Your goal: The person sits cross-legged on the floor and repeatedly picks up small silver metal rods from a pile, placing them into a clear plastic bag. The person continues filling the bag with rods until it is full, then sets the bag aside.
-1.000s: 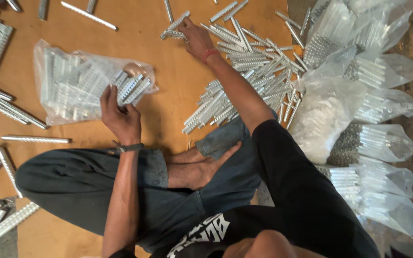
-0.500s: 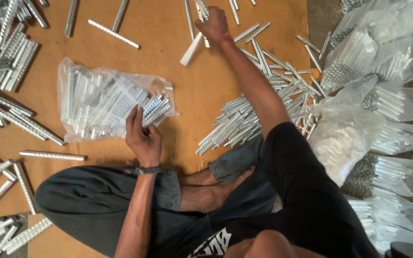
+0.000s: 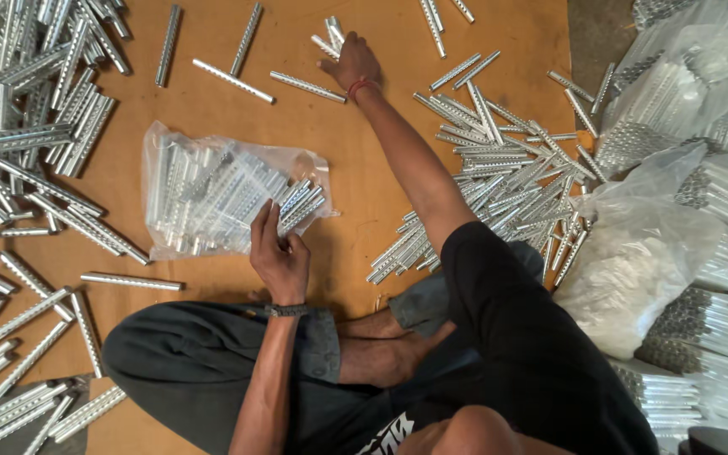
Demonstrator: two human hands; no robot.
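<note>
- I am sitting cross-legged on a brown board floor (image 3: 212,109), looking down at both of my bare hands.
- My left hand (image 3: 280,257) is closing its fingers around a small bundle of silvery perforated metal tubes (image 3: 301,205), the thumb on one side and the fingers curled over the other, so the grip is clamped on that bundle.
- The bundle is lying at the open mouth of a clear plastic bag (image 3: 212,202), which is resting flat on the floor just ahead of my left knee and is already holding many more of the same tubes.
- My right hand (image 3: 351,63) is stretching far forward, palm down, with the fingers pressing together on a few short silvery tubes (image 3: 330,35) at the far edge of the floor; I cannot tell whether they are truly gripped or only touched.
- A red thread band (image 3: 362,84) is sitting on my right wrist, and a dark band (image 3: 286,310) on my left.
- A loose heap of the same metal tubes (image 3: 507,177) is lying just beside my right arm.
- Another scattered pile of tubes (image 3: 27,143) is spreading out to my left.
- Filled, sealed clear bags of tubes (image 3: 684,126) are stacking up well apart on my right.
</note>
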